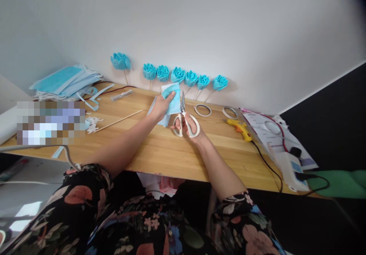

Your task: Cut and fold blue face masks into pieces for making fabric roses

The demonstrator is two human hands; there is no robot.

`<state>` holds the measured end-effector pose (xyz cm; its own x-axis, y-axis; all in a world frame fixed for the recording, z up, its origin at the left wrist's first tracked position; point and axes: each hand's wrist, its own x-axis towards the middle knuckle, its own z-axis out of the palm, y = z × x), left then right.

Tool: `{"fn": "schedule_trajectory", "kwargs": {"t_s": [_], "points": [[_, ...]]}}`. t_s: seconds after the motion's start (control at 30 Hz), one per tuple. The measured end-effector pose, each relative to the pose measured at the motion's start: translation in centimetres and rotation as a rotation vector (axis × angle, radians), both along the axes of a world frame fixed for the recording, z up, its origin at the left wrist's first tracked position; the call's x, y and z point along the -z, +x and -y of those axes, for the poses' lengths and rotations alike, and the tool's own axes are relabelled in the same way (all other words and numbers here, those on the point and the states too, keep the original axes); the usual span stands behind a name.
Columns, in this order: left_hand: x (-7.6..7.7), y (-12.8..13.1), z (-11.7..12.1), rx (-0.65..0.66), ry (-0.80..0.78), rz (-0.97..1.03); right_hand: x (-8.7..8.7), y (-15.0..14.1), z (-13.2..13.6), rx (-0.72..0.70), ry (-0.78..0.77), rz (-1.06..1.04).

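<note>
My left hand (162, 105) pinches a folded piece of blue mask fabric (174, 103), thumb on top, above the middle of the wooden table. A pair of scissors (183, 108) with cream handles is in my right hand (187, 124), its fingers through the loops. The blades point up, right beside the fabric's right edge; whether they touch it I cannot tell. Under my left hand lies more pale blue fabric (164, 122). Along the wall behind stand several blue fabric flowers (178, 74) on thin sticks.
A stack of blue face masks (61, 80) lies at the back left, near cut strips (95, 97) and a wooden stick (118, 121). To the right are tape rolls (202, 110), a yellow glue gun (240, 129) with its cord, papers (265, 133) and a power strip (291, 171).
</note>
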<state>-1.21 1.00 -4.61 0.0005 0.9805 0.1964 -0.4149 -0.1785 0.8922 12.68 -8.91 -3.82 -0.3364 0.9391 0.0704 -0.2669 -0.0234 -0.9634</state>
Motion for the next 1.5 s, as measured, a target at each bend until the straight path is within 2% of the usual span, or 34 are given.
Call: {"fn": "schedule_trajectory", "kwargs": {"t_s": [0.17,0.37,0.53,0.8,1.13,1.5], "points": [[-0.1,0.2,0.5,0.008,0.007,-0.018,0.2,0.0,-0.1,-0.020,-0.009,0.003],[0.3,0.4,0.1,-0.042,-0.002,0.038,0.2,-0.3,-0.1,0.048,-0.002,-0.031],[0.8,0.4,-0.5,-0.024,-0.021,0.069,0.2,-0.3,0.0,0.093,-0.011,0.023],[0.2,0.3,-0.3,-0.016,-0.037,0.092,-0.4,-1.1,0.4,0.169,-0.036,-0.067],[0.1,0.1,-0.2,-0.005,-0.068,0.075,-1.0,-1.5,0.7,0.192,-0.038,-0.018],[0.3,-0.2,-0.4,0.011,-0.080,0.057,-0.7,-1.6,0.6,0.235,-0.065,0.010]]}}
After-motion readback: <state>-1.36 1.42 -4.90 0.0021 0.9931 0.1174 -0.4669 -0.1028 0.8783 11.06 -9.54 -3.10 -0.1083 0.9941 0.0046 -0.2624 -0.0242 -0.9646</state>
